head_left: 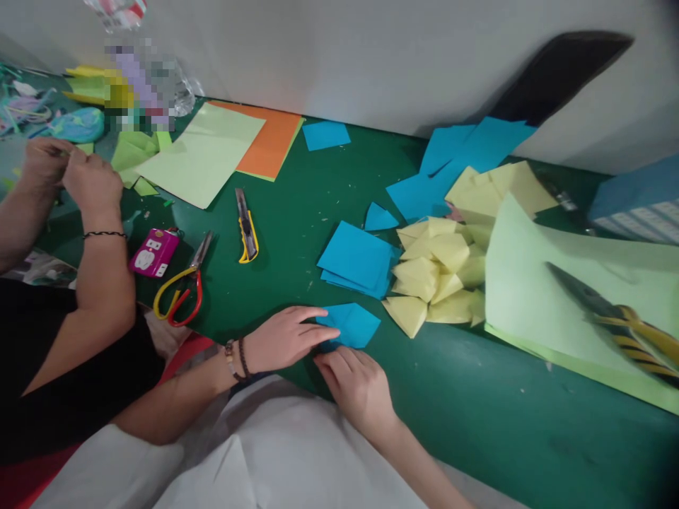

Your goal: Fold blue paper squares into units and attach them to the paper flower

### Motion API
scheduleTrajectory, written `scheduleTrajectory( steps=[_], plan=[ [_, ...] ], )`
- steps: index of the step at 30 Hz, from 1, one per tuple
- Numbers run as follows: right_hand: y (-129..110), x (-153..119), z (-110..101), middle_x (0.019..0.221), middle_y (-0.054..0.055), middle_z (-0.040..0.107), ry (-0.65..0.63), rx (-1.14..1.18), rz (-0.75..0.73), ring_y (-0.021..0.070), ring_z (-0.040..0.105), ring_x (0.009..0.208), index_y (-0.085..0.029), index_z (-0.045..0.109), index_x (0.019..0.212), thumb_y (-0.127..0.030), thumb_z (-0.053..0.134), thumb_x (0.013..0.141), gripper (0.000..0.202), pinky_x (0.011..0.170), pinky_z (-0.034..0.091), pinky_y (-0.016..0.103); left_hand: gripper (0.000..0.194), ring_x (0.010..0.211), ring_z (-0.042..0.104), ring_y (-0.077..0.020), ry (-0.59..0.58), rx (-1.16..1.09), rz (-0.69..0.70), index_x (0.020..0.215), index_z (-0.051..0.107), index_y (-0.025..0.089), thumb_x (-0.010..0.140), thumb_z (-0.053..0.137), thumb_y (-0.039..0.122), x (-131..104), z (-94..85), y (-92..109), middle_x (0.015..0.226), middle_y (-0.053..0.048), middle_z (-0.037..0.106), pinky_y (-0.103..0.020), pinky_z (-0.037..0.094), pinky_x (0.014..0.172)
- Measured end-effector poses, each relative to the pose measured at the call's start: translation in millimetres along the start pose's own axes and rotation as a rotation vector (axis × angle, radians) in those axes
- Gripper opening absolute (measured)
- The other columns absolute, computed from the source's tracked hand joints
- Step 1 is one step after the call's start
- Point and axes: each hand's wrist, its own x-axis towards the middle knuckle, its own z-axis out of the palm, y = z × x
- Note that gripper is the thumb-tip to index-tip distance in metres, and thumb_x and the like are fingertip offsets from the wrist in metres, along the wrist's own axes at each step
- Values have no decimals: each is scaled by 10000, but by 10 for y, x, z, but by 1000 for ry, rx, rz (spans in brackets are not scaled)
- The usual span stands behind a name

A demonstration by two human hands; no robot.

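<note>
A partly folded sheet of blue paper (354, 325) lies at the table's near edge. My left hand (289, 338) reaches over its left side with fingers stretched out and apart, the fingertips resting on the paper. At the lower edge of the sheet, my right hand (358, 385) has its fingers curled together and pinches the paper; the exact grip is partly hidden. Just beyond is a stack of square blue sheets (355, 254). Right of that stack sits a group of folded pale yellow paper pieces (438, 272).
On the green table (286, 240) lie a utility knife (247, 230), scissors (185, 279) and a purple box (155, 252). Pliers (610, 311) rest on light green sheets (535, 247) at right. A co-worker's hands (79, 170) work at left. More blue sheets (456, 159) lie at the back.
</note>
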Motion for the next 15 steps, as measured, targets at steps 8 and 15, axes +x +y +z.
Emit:
scheduleTrajectory(
  steps=[8,15],
  plan=[
    [113,-141,-235,740,20,689,95,55,59,127,569,662,-169,646,872,-143,612,894,48,658,430,277,325,1267,521,-220,29,-5,4,1276,570,185,981,434,174,9,-1,5,1181,-48,693,-369,491,983],
    [48,-127,-150,751,33,646,44,19,30,142,535,704,-178,723,970,-205,583,914,153,637,402,293,271,1308,460,-234,-1,1,89,1164,658,243,981,458,227,-4,-25,-33,1329,36,623,-386,456,1022]
  ],
)
